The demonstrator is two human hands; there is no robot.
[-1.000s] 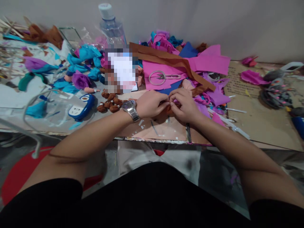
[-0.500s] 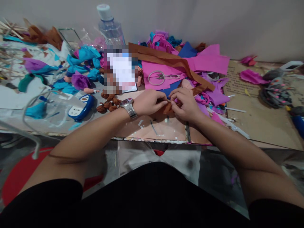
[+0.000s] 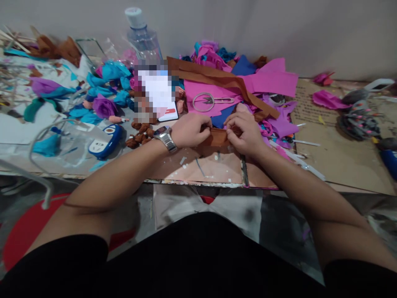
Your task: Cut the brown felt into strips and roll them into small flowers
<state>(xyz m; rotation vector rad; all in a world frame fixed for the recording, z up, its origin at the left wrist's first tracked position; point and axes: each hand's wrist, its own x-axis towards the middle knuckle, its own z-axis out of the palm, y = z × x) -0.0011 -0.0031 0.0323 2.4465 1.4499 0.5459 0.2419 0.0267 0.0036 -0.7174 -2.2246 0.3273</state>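
Observation:
A piece of brown crepe paper [image 3: 217,138] is stretched between my two hands, just above the table's near part. My left hand [image 3: 190,130], with a metal watch [image 3: 166,138] on its wrist, pinches the left end. The right end is pinched by my right hand [image 3: 244,132], thumb against fingers. Along its top edge the paper looks folded over. Right behind my hands lie blue paper [image 3: 223,117], a pink sheet [image 3: 194,89] and thread snips [image 3: 218,100] with a large ring handle. A long brown paper strip [image 3: 214,76] crosses the pink sheet.
A phone [image 3: 169,111], partly blurred, leans before a clear bottle [image 3: 145,43]. Left are brown twisted paper pieces [image 3: 141,136], a blue-and-white power socket [image 3: 107,140] and blue paper flowers [image 3: 114,72]. Cardboard [image 3: 328,145] and a dark bundle [image 3: 359,124] lie right. A red stool [image 3: 34,227] stands below.
My hands have moved apart, the left one slightly leftward. The brown crepe paper, bunched between my fingertips before, is now spread out flat between them.

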